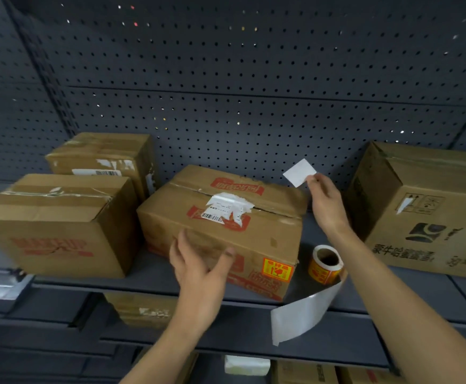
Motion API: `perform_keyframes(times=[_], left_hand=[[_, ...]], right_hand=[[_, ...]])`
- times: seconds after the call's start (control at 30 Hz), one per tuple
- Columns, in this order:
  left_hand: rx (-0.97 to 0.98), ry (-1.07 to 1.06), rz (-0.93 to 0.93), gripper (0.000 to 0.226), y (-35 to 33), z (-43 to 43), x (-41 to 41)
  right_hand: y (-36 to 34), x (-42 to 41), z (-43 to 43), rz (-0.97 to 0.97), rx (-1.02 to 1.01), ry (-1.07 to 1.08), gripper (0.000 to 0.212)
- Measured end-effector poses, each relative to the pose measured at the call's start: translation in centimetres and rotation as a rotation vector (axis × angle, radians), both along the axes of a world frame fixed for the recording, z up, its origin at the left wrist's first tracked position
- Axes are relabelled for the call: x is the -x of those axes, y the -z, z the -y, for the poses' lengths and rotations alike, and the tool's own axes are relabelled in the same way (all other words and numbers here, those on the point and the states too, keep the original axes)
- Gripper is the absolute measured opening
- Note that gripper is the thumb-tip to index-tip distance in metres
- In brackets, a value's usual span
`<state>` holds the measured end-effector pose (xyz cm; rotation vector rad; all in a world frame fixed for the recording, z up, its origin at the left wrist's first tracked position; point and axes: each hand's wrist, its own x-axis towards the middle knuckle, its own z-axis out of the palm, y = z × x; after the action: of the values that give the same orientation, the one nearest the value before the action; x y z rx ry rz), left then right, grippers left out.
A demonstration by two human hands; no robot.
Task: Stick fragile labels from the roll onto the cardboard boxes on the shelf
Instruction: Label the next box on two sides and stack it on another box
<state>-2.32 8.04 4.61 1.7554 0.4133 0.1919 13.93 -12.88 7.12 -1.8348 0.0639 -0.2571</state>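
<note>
My right hand (326, 202) pinches a peeled label (299, 172) by its corner, white back toward me, above the right end of the middle cardboard box (270, 234). That box bears a yellow-red fragile label (278, 269) on its front right corner. My left hand (198, 268) is spread open against the box's front face. The label roll (326, 264) stands on the shelf just right of the box, with a strip of empty backing paper (303, 314) hanging over the shelf edge.
Two more boxes stand at the left (60, 223) (101, 153) and a large one at the right (431, 212). A dark pegboard wall (254, 79) backs the shelf (434, 297). More boxes sit on the lower shelf (143, 309).
</note>
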Motion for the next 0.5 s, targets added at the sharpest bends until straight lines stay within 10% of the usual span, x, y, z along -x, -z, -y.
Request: perform_keyframes(times=[0.3,0.5], left_hand=[[0.217,0.058,-0.016,0.134,0.6,0.4,0.0],[0.213,0.103,0.121,0.083,0.3,-2.0,0.9]], right_hand=[[1.8,0.1,0.5,0.014,0.133,-0.042,0.039],[2.9,4.5,1.4,0.077,0.147,-0.042,0.03]])
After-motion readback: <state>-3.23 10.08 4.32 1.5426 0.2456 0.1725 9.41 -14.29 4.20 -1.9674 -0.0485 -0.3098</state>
